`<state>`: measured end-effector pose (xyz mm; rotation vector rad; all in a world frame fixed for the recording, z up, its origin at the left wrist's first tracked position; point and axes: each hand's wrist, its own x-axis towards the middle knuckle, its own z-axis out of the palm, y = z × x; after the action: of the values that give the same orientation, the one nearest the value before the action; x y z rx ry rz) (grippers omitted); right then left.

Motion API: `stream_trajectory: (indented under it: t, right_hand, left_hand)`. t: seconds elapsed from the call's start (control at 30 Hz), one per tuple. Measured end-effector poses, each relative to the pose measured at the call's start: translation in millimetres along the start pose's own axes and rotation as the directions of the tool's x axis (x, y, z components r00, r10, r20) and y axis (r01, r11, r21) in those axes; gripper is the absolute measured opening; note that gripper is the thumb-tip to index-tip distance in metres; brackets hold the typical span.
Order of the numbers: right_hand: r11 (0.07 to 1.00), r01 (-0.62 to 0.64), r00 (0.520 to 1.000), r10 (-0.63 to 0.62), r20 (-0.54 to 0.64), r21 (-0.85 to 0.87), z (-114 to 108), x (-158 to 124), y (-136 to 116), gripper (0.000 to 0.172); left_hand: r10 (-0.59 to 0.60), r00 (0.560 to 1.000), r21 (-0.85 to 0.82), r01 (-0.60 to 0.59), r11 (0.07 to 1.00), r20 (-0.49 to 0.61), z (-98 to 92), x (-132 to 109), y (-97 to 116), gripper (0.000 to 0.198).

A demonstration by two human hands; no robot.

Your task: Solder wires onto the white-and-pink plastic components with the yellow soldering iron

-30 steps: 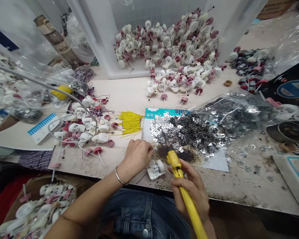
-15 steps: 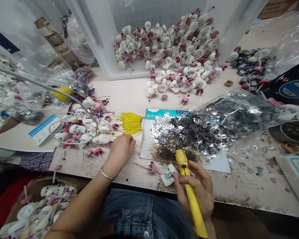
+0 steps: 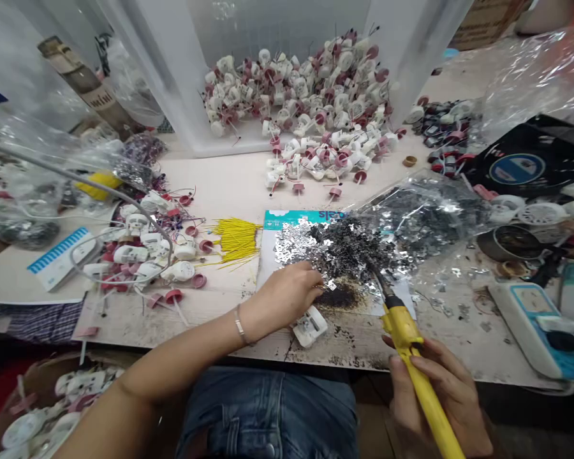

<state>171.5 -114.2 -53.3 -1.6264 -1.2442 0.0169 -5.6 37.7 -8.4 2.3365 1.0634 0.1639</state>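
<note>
Your hands are apart over the stained bench (image 3: 229,185), your left hand (image 3: 287,294) at the metal scrap (image 3: 344,252), whether pinching anything can't be told, just above a white part (image 3: 310,326), your right hand (image 3: 435,389) clamped on a yellow soldering iron (image 3: 402,331), and a clear bin (image 3: 148,57) stands at the top of the frame.

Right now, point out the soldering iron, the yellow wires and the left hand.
Soldering iron (image 3: 400,326): head view, on the yellow handle.
Yellow wires (image 3: 236,240): head view, on the middle of the bundle.
Left hand (image 3: 287,294): head view, on the back of the hand.

Cut wires (image 3: 236,240) left of metal scraps (image 3: 344,252)
</note>
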Motion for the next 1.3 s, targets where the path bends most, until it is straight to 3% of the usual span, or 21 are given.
stream_trajectory:
  t: [0.1, 0.2, 0.3, 0.4, 0.47, 0.6, 0.73, 0.9, 0.97, 1.03, 1.13, 1.3]
  right_hand:
    - [0.998, -0.035, 0.999, 0.034, -0.031, -0.053, -3.9, -0.2, -0.1, 0.017]
    - [0.997, -0.049, 0.997, 0.046, -0.063, -0.052, -8.0, 1.1, -0.3, 0.018]
    - [0.999, 0.014, 0.995, -0.018, -0.102, -0.037, -11.1, 1.3, 4.3, 0.012]
    - [0.99, 0.138, 0.986, -0.134, -0.103, 0.028, -13.1, -1.1, 10.7, 0.018]
    - [0.978, 0.198, 0.977, -0.192, -0.086, 0.066, -15.0, -4.1, 13.2, 0.028]
    - [0.968, 0.237, 0.971, -0.235, -0.038, 0.084, -20.5, -9.6, 13.1, 0.043]
    - [0.957, 0.25, 0.962, -0.263, 0.076, 0.146, -23.9, -10.9, 12.5, 0.052]
    - [0.977, 0.207, 0.978, -0.207, 0.008, 0.051, -29.2, -14.1, 11.6, 0.06]
    - [0.986, 0.163, 0.987, -0.162, -0.018, 0.036, -32.4, -16.8, 11.1, 0.061]
    - [0.992, 0.105, 0.994, -0.104, -0.015, 0.073, -35.1, -19.2, 11.8, 0.057]
    - [0.983, 0.157, 0.986, -0.162, 0.038, 0.098, -37.4, -21.3, 16.6, 0.05]
    - [0.957, 0.25, 0.937, -0.277, 0.214, 0.145, -40.3, -21.2, 24.2, 0.043]
  left_hand:
    - [0.074, 0.997, 0.185, -0.076, 0.98, 0.019, 12.7, 33.3, 9.1, 0.021]
    - [0.12, 0.992, 0.29, -0.125, 0.949, 0.037, 19.3, 47.7, 12.1, 0.023]
    - [0.161, 0.985, 0.277, -0.172, 0.945, 0.063, 21.5, 43.5, 15.7, 0.022]
    - [0.152, 0.972, 0.182, -0.185, 0.966, 0.18, 20.2, 31.4, 18.0, 0.019]
    - [0.126, 0.973, 0.1, -0.148, 0.984, 0.194, 16.7, 23.3, 16.8, 0.018]
    - [0.006, 0.997, 0.052, -0.01, 0.999, 0.08, 7.2, 11.5, 12.7, 0.021]
    - [-0.065, 0.986, 0.094, 0.051, 0.994, 0.151, 8.9, 12.9, 19.1, 0.018]
    - [0.002, 0.998, 0.227, -0.015, 0.974, 0.059, 25.1, 37.1, 31.2, 0.019]
    - [0.086, 0.991, 0.303, -0.114, 0.946, 0.106, 27.1, 45.3, 29.3, 0.018]
    - [0.222, 0.954, 0.337, -0.28, 0.899, 0.2, 24.0, 47.8, 23.6, 0.023]
    - [0.344, 0.892, 0.293, -0.426, 0.856, 0.292, 13.1, 40.8, 14.6, 0.026]
    - [0.198, 0.937, 0.171, -0.254, 0.952, 0.288, 3.5, 24.8, 14.2, 0.024]
